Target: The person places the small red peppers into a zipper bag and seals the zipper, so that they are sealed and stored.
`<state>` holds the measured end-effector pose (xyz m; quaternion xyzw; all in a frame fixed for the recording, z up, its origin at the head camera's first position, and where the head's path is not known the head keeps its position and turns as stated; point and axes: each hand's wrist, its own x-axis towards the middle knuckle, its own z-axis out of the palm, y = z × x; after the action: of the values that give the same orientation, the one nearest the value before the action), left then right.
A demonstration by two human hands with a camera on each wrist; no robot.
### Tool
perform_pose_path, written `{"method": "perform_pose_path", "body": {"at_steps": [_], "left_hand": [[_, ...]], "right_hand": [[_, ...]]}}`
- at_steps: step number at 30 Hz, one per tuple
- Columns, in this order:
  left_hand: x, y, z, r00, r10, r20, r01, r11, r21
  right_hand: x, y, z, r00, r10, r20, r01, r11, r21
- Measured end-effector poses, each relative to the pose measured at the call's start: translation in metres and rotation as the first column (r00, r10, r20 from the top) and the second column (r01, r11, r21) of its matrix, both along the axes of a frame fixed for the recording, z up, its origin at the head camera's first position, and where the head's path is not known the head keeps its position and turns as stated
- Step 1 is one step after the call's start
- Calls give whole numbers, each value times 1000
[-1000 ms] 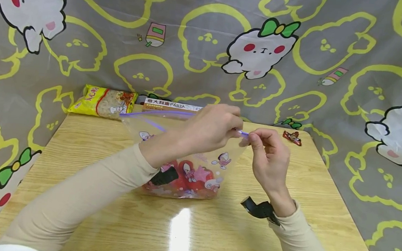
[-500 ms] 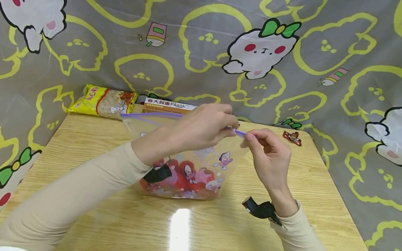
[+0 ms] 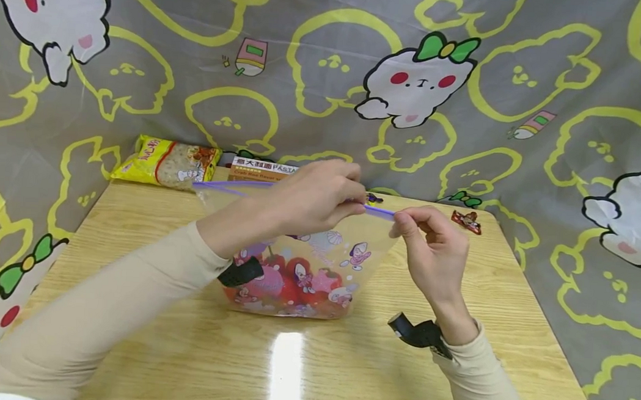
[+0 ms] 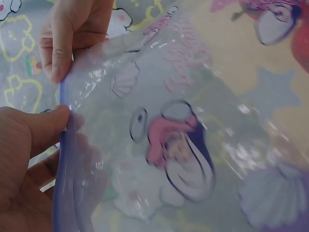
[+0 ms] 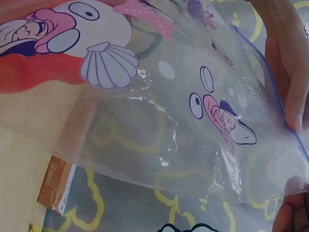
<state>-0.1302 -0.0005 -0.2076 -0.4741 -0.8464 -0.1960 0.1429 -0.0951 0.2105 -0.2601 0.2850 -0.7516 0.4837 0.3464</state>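
A clear zip bag (image 3: 327,268) printed with cartoon shells stands upright on the table, with red rounded shapes showing in its lower part. My left hand (image 3: 318,194) pinches the purple zip strip (image 3: 379,212) right of its middle. At the bag's top right corner my right hand (image 3: 436,247) pinches the end of that strip. Between the two hands the strip runs straight and pressed together; left of my left hand the mouth stands apart. In the left wrist view, the thumb of my left hand (image 4: 29,140) lies on the purple edge. Its other fingertips are partly behind the film.
A yellow food packet (image 3: 171,163) lies at the back left of the wooden table (image 3: 398,376). Beside it, behind the bag, is a pasta box (image 3: 256,170). A small red wrapped packet (image 3: 466,222) lies at the back right. Patterned cloth (image 3: 328,72) encloses the back and sides.
My left hand has slid leftward along the zip strip, away from my right hand, so more of the strip shows between them. The right hand stays pinched at the corner, almost still.
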Motion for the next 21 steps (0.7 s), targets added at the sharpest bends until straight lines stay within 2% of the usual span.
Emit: {"method": "perform_pose_path", "body": {"at_steps": [12, 21], "left_hand": [[-2, -40, -4, 1000, 29, 8, -29, 999, 27], [-4, -77, -11, 997, 69, -25, -67, 995, 79]], "right_hand": [[-5, 7, -4, 999, -39, -17, 39, 999, -3], [8, 1, 10, 998, -62, 8, 62, 998, -12]]}}
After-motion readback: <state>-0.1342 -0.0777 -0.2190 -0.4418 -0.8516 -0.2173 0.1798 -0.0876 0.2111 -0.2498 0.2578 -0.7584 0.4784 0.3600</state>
